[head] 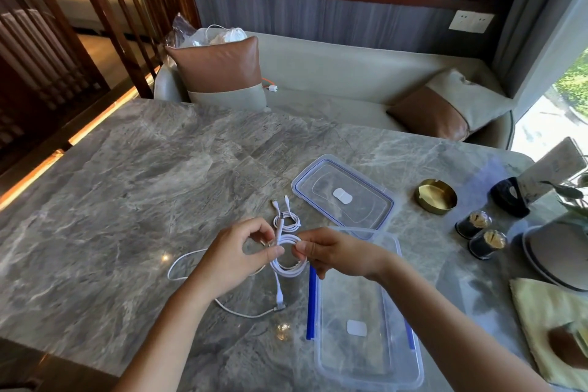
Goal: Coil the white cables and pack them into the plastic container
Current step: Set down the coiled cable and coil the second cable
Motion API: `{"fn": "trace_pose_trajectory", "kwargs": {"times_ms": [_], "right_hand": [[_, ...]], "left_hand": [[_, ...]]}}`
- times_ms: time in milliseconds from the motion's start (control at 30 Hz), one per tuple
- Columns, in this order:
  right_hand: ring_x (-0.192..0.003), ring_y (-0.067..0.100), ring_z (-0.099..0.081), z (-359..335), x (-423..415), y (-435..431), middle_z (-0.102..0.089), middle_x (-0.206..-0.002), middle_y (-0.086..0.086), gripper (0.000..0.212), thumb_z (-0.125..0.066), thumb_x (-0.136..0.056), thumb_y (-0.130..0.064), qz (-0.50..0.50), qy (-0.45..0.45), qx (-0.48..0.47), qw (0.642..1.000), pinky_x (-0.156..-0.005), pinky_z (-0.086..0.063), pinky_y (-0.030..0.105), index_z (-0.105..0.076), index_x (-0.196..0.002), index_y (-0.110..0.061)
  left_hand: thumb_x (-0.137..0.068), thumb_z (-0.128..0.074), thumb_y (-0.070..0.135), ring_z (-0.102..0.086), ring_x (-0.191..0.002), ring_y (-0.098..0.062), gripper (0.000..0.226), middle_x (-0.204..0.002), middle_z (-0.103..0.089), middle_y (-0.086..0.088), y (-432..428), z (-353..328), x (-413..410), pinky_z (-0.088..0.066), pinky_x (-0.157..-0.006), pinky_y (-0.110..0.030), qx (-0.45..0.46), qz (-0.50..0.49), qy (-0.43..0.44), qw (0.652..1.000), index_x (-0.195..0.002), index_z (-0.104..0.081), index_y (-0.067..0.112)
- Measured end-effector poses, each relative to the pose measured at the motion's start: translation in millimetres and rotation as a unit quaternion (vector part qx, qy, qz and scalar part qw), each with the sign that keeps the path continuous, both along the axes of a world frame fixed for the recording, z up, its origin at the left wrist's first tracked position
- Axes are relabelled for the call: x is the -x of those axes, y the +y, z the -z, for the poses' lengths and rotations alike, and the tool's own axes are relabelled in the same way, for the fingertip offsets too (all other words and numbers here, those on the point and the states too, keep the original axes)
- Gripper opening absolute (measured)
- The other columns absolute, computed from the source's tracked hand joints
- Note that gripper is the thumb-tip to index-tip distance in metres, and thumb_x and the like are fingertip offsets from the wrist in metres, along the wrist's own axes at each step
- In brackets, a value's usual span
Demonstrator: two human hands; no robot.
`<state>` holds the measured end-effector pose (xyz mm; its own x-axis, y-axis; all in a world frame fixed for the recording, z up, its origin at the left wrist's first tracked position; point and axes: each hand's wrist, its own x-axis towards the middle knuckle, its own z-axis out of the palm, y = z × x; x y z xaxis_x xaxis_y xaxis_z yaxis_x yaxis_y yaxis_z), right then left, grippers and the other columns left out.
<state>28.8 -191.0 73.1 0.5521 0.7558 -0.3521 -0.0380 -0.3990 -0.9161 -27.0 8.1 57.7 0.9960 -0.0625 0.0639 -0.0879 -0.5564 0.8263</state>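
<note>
Both hands (280,251) hide part of the coiled cable (288,259).

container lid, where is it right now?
In the head view the lid lies flat on the marble table, right of centre, just beyond the open plastic container, with the brass ashtray to its right.

Your left hand (237,253) and right hand (331,253) both pinch a white cable coil (288,259) held just above the bench (127,184). One plug end (280,297) dangles from it. A second, small coiled cable (288,221) lies just beyond your hands. The open plastic container (366,356) sits under your right wrist, its lid (342,192) flat beyond it.
</note>
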Motion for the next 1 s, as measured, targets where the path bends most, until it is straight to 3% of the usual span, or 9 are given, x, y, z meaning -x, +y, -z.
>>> {"fn": "trace_pose_trajectory", "kwargs": {"times_ms": [100, 233, 333, 467, 600, 700, 800, 900, 1000], "right_hand": [[-0.057, 0.009, -0.043, -0.5, 0.1, 0.8, -0.039, -0.063, 0.001, 0.028, -0.04, -0.1, -0.017, 0.002, -0.01, -0.005, 1.0, -0.06, -0.045, 0.02, -0.052, -0.075, -0.017], [-0.057, 0.007, -0.042, -0.2, -0.8, 1.6, -0.039, -0.063, -0.001, 0.029, -0.04, -0.1, -0.015, 0.0, -0.041, -0.005, 0.999, -0.06, -0.044, 0.021, -0.052, -0.074, -0.018], [-0.058, 0.009, -0.042, 1.7, -1.4, 3.2, -0.039, -0.063, 0.0, 0.028, -0.04, -0.1, -0.015, 0.013, -0.06, -0.01, 0.998, -0.058, -0.044, 0.021, -0.051, -0.074, -0.015], [-0.059, 0.014, -0.04, 8.9, -3.0, 6.1, -0.04, -0.062, 0.002, 0.027, -0.042, -0.099, -0.014, 0.055, -0.061, -0.031, 0.996, -0.058, -0.042, 0.024, -0.053, -0.084, 0.006], [-0.056, 0.01, -0.047, 13.9, -5.7, 10.3, -0.047, -0.063, 0.002, 0.024, -0.047, -0.097, -0.016, 0.1, -0.018, -0.071, 0.992, -0.062, -0.047, 0.026, -0.061, -0.088, 0.001], [-0.055, 0.013, -0.052, 15.1, -6.9, 11.4, -0.053, -0.066, 0.007, 0.012, -0.055, -0.094, -0.017, 0.148, -0.011, -0.086, 0.985, -0.059, -0.05, 0.026, -0.061, -0.089, -0.008], [-0.05, 0.014, -0.056, 11.4, -6.4, 7.8, -0.058, -0.059, 0.002, 0.016, -0.056, -0.093, -0.019, 0.216, -0.016, -0.101, 0.971, -0.056, -0.051, 0.028, -0.058, -0.079, -0.012], [-0.051, 0.013, -0.062, 1.7, 3.6, 5.9, -0.066, -0.062, 0.005, 0.04, -0.044, -0.098, -0.035, 0.118, 0.037, -0.044, 0.991, -0.054, -0.053, 0.022, -0.064, -0.071, -0.013], [-0.069, 0.022, -0.066, 2.5, 19.5, 11.2, -0.07, -0.088, 0.021, 0.051, -0.032, -0.099, -0.046, 0.023, 0.1, 0.024, 0.994, -0.064, -0.054, 0.027, -0.067, -0.093, -0.009]], "left_hand": [[-0.076, -0.072, 0.031, -0.042, -0.058, -0.001, 0.014, -0.06, -0.051, 0.011, -3.2, 0.4, 1.7, -0.034, -0.058, -0.018, 0.042, 0.01, 0.022, 0.999, -0.072, -0.062, 0.023], [-0.081, -0.068, 0.033, -0.041, -0.062, -0.007, 0.017, -0.062, -0.046, -0.012, -5.2, 1.9, 3.3, -0.029, -0.059, -0.029, 0.046, 0.028, 0.04, 0.998, -0.064, -0.067, 0.034], [-0.079, -0.064, 0.04, -0.039, -0.062, -0.009, 0.016, -0.062, -0.045, -0.002, -6.3, 3.6, 3.7, -0.028, -0.059, -0.029, 0.076, 0.02, 0.057, 0.995, -0.063, -0.069, 0.04], [-0.081, -0.067, 0.022, -0.044, -0.061, -0.006, 0.012, -0.061, -0.05, -0.004, -12.1, 11.8, 3.9, -0.034, -0.058, -0.029, 0.111, -0.051, 0.045, 0.991, -0.076, -0.075, 0.016], [-0.083, -0.064, 0.019, -0.048, -0.057, -0.007, 0.015, -0.071, -0.052, -0.004, -19.2, 14.9, 4.5, -0.041, -0.052, -0.023, 0.192, -0.097, 0.055, 0.975, -0.075, -0.074, 0.01], [-0.086, -0.061, 0.017, -0.048, -0.049, -0.002, 0.024, -0.054, -0.055, 0.007, -24.2, 16.5, 5.6, -0.041, -0.049, -0.014, 0.246, -0.118, 0.084, 0.958, -0.066, -0.072, 0.016], [-0.086, -0.06, 0.018, -0.052, -0.051, -0.004, 0.023, -0.054, -0.063, 0.007, -27.9, 18.3, 5.7, -0.046, -0.054, -0.021, 0.286, -0.17, 0.085, 0.939, -0.065, -0.071, 0.015], [-0.087, -0.059, 0.02, -0.05, -0.057, -0.01, 0.025, -0.06, -0.065, 0.006, -30.0, 18.5, 3.5, -0.044, -0.058, -0.028, 0.332, -0.227, 0.066, 0.913, -0.066, -0.07, 0.015], [-0.089, -0.057, 0.02, -0.052, -0.055, -0.008, 0.028, -0.058, -0.065, 0.008, -35.6, 16.2, 0.7, -0.044, -0.058, -0.026, 0.344, -0.245, 0.046, 0.905, -0.063, -0.067, 0.017]]}}
